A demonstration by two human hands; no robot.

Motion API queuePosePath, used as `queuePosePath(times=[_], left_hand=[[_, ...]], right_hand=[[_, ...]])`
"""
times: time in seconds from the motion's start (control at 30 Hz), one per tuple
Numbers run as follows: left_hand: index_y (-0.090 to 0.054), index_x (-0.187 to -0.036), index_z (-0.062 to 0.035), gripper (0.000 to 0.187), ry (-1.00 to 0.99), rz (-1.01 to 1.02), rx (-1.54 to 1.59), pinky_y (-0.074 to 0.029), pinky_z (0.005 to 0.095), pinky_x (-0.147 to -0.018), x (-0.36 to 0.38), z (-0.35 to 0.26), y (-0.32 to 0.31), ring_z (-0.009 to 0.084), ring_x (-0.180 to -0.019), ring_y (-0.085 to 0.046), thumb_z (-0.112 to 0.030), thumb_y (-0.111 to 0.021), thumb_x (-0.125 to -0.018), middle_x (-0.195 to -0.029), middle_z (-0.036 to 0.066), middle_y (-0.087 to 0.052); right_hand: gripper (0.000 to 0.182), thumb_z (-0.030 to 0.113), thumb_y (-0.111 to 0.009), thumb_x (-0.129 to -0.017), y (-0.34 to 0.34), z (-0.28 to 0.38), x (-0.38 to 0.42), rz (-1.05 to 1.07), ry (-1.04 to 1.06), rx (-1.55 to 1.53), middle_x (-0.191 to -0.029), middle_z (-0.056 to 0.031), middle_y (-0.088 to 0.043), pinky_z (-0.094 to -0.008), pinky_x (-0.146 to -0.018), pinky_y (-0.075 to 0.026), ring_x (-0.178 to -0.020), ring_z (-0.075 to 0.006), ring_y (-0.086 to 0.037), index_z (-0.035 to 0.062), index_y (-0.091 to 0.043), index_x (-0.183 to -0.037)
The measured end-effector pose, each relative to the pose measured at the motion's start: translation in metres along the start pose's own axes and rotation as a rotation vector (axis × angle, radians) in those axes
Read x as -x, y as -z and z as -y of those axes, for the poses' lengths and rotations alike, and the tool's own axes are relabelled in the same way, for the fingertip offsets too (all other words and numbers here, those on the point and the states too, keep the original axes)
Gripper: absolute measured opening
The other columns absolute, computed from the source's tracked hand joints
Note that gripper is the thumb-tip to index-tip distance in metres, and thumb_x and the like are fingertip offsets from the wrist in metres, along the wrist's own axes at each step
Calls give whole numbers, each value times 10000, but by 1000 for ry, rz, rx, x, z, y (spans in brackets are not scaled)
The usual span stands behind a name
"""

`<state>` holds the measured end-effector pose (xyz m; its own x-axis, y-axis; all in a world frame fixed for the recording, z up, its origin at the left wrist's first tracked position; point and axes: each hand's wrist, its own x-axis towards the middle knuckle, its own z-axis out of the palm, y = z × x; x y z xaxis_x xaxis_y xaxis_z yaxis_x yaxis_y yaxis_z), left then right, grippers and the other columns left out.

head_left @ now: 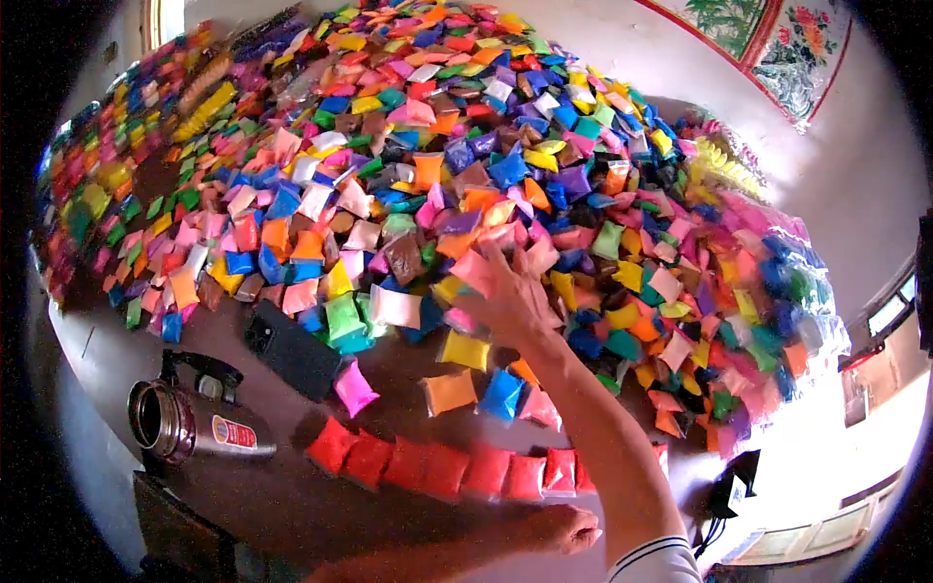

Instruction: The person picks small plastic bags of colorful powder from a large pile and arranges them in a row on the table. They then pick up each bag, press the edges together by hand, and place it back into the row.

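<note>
A large heap of small packets in many colours [428, 170] covers the table. My right hand [510, 291] reaches into the heap's front edge, fingers spread and somewhat blurred, over pink and orange packets. Along the near side lies a row of red packets [445, 470], side by side. Just below that row, my left hand [575, 531] is closed with the fingers curled; what it holds, if anything, is hidden. Between heap and row lie a yellow packet [466, 351], an orange packet [449, 393], a blue packet [501, 394] and a magenta packet [355, 389].
At the left a steel flask [199, 420] lies on its side, its mouth open. A black phone [291, 350] rests behind it, touching the heap's edge. A black object with cords [734, 486] is at the right edge. Framed pictures [763, 49] hang on the wall.
</note>
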<state>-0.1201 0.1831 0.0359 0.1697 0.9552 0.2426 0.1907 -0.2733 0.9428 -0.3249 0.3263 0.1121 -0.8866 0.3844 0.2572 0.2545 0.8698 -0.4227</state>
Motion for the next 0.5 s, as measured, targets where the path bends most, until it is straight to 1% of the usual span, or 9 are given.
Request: queuePosePath(times=[0.03, 0.07, 0.1, 0.17, 0.2, 0.23, 0.37, 0.43, 0.5], left_hand=[[-534, -795, 8, 194, -176, -117, 80, -473, 428, -683, 1, 9, -6, 389, -752, -592, -167, -517, -875, -781, 190, -586], [-536, -795, 5, 191, -180, -148, 74, -472, 428, -678, 6, 10, -6, 386, -746, -590, -168, -519, -873, -778, 188, -585], [-537, -794, 2, 188, -141, -139, 59, -470, 428, -673, 7, 10, -6, 383, -740, -589, -169, -520, -872, -776, 185, -584], [-541, -793, -5, 183, -77, -115, 41, -467, 427, -663, 10, 2, -3, 376, -729, -585, -172, -523, -868, -770, 180, -582], [-542, -793, -8, 181, -57, -108, 34, -465, 427, -658, 10, -1, -1, 373, -723, -584, -173, -525, -866, -767, 178, -581], [-544, -793, -11, 178, -48, -106, 28, -464, 427, -652, 10, -3, 0, 370, -718, -582, -174, -527, -865, -765, 175, -580], [-550, -791, -24, 168, -25, -106, 6, -457, 427, -632, 9, -6, 4, 358, -695, -575, -178, -533, -858, -754, 165, -575], [-554, -790, -31, 163, -20, -104, -4, -454, 427, -621, 10, -5, 2, 352, -684, -572, -180, -536, -854, -748, 160, -573], [-557, -789, -37, 158, -19, -102, -15, -450, 427, -611, 10, -3, -2, 346, -672, -569, -182, -540, -850, -743, 154, -571]], right_hand=[[865, 387, -749, -661, -14, 2, -9, -109, 103, 70, -1342, -249, -407, -451, -933, -423, -1140, -405, -510, 143, -342, -1384], [816, 311, -750, -649, -17, 16, -18, -148, 61, 159, -1338, -272, -390, -468, -845, -477, -1050, -435, -551, 133, -373, -1351], [816, 311, -750, -649, -24, 23, -30, -145, 66, 154, -1338, -272, -390, -468, -845, -477, -1050, -435, -551, 133, -373, -1351], [748, 203, -719, -666, -37, 31, -50, -77, 101, -5, -1337, -319, -358, -466, -720, -520, -922, -446, -593, 127, -382, -1329], [717, 112, -671, -679, -46, 36, -58, -157, 130, -23, -1338, -358, -331, -459, -644, -529, -807, -443, -615, 136, -370, -1329], [720, 90, -658, -686, -54, 41, -67, -164, 93, 31, -1325, -364, -343, -442, -624, -532, -750, -436, -625, 133, -353, -1336], [700, 144, -672, -708, -71, 63, -82, -211, 40, 29, -1309, -391, -336, -438, -624, -536, -764, -440, -629, 109, -343, -1325], [719, 206, -700, -700, -74, 70, -88, -188, 13, 18, -1303, -341, -396, -445, -704, -531, -835, -424, -627, 101, -374, -1332], [740, 274, -730, -684, -43, 69, -83, 52, 205, -91, -1292, -261, -467, -440, -798, -507, -916, -383, -621, 105, -418, -1334]])
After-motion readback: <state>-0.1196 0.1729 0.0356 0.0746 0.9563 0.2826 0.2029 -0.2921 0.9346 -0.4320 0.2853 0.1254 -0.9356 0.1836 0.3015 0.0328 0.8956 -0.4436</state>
